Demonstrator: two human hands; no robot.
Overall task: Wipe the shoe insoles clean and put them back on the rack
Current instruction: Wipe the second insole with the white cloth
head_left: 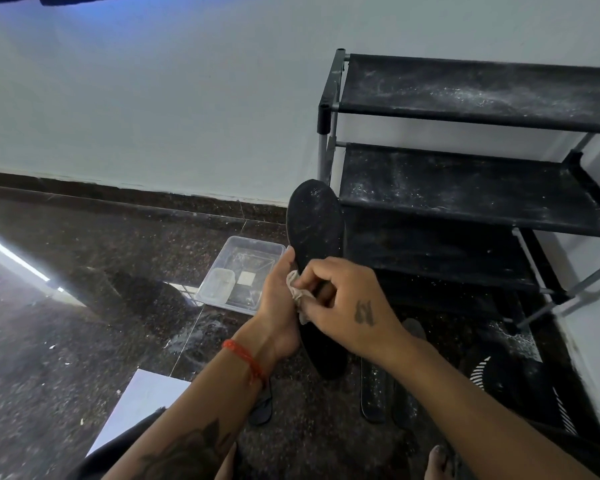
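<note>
Left hand (278, 299) grips a black insole (315, 233) from the side, holding it up off the floor with its toe end pointing at the rack (478, 168). Right hand (343, 303) pinches a small pale cloth (300, 291) against the insole's middle, fingers curled round the wad. White specks show on the upper part of the insole — likely the next stretch to wipe. Long strokes along its length, with the left hand bracing the back, should lift dust rather than smear it.

Below the hands, more insoles (373, 393) lie on the dark floor (66, 323), apparently waiting. A clear plastic tub (243, 275) sits on the floor just left of the hands. The rack shelves are dusty — clean insoles set there may pick it up again. A striped shoe (506, 372) lies near the rack's foot.
</note>
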